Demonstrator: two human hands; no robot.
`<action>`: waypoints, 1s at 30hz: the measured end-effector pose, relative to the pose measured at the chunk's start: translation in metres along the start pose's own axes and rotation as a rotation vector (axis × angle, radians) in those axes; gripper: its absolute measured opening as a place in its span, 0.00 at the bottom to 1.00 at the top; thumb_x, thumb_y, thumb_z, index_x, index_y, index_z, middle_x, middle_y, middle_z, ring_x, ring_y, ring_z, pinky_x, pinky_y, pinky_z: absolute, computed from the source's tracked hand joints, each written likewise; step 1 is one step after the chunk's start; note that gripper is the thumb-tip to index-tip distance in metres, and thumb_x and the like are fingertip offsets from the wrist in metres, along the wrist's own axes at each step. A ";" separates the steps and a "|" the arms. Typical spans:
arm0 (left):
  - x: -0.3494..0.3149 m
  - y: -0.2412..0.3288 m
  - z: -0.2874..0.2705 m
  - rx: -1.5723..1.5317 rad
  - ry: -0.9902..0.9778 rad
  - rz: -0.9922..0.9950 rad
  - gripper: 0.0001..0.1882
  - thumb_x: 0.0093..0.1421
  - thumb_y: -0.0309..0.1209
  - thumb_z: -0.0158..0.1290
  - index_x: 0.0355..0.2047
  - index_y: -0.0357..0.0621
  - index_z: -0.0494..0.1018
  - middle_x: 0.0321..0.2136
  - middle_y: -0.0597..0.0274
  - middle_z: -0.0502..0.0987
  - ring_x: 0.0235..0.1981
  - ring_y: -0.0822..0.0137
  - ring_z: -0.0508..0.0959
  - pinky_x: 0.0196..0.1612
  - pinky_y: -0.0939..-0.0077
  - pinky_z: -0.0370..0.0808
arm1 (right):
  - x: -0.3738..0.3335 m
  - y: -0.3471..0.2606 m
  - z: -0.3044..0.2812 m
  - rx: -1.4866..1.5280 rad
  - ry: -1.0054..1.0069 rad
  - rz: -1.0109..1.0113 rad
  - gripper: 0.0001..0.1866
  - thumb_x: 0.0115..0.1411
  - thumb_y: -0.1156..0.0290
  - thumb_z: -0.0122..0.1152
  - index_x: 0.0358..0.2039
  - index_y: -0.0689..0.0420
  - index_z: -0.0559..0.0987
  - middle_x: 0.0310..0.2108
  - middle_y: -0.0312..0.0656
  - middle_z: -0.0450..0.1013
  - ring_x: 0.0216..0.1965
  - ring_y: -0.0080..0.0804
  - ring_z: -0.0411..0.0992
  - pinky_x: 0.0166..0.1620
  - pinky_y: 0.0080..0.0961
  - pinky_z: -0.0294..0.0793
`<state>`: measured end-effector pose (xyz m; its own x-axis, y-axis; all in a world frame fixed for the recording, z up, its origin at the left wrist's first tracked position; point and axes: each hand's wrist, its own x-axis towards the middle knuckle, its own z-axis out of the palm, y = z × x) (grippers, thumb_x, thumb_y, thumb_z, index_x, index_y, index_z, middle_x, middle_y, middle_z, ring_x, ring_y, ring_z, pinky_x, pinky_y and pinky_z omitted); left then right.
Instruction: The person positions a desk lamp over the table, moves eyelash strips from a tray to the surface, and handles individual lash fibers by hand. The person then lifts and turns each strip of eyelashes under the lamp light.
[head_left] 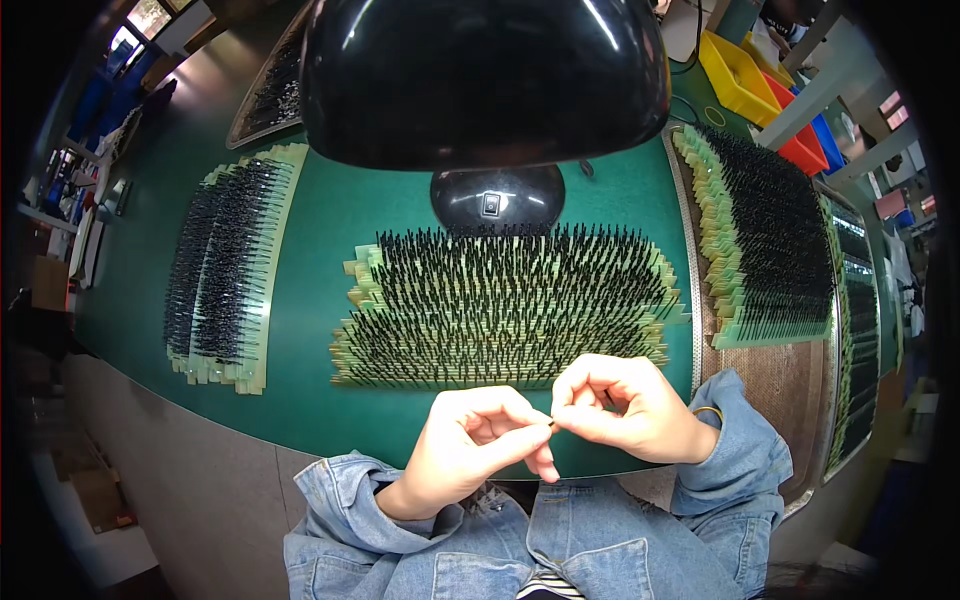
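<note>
My left hand (474,444) and my right hand (632,410) meet fingertip to fingertip over the table's near edge. Both are closed in a pinch on one tiny dark piece (552,423), too small to name and mostly covered by the fingers. Just beyond them lies a wide block of pale green strips (345,345), set in overlapping rows. Thin black pins (510,290) stand up densely from these strips. Neither hand touches the block.
A black lamp (485,80) hangs over the green table (310,330), its base (495,200) behind the strips. More pinned strips lie at left (225,270) and on a metal tray (700,270) at right. Yellow (738,80) and red (800,140) bins stand far right.
</note>
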<state>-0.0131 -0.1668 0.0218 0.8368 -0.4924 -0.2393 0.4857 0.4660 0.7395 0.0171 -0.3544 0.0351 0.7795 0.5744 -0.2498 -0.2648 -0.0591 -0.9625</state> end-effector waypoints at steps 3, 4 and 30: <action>-0.001 0.001 0.000 0.016 0.005 -0.036 0.04 0.54 0.21 0.48 0.29 0.31 0.69 0.22 0.53 0.74 0.23 0.65 0.76 0.30 0.76 0.75 | 0.000 -0.004 0.000 -0.068 -0.028 0.007 0.06 0.52 0.69 0.56 0.29 0.57 0.73 0.14 0.26 0.62 0.17 0.09 0.55 0.20 0.10 0.52; -0.001 0.000 0.001 0.010 0.005 -0.029 0.04 0.54 0.22 0.48 0.29 0.31 0.69 0.22 0.54 0.74 0.23 0.65 0.76 0.30 0.76 0.75 | -0.001 -0.002 0.000 -0.082 -0.015 -0.013 0.06 0.52 0.69 0.57 0.29 0.57 0.73 0.14 0.26 0.62 0.17 0.09 0.55 0.20 0.11 0.52; -0.005 0.002 -0.003 -0.030 -0.019 -0.088 0.06 0.54 0.22 0.48 0.30 0.29 0.69 0.23 0.51 0.74 0.25 0.63 0.77 0.31 0.75 0.75 | 0.000 0.001 -0.002 0.033 -0.061 0.025 0.05 0.52 0.70 0.57 0.30 0.56 0.75 0.15 0.26 0.63 0.18 0.09 0.54 0.20 0.11 0.51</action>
<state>-0.0158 -0.1613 0.0225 0.7859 -0.5460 -0.2904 0.5646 0.4418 0.6972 0.0180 -0.3566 0.0340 0.7368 0.6218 -0.2655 -0.3029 -0.0475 -0.9518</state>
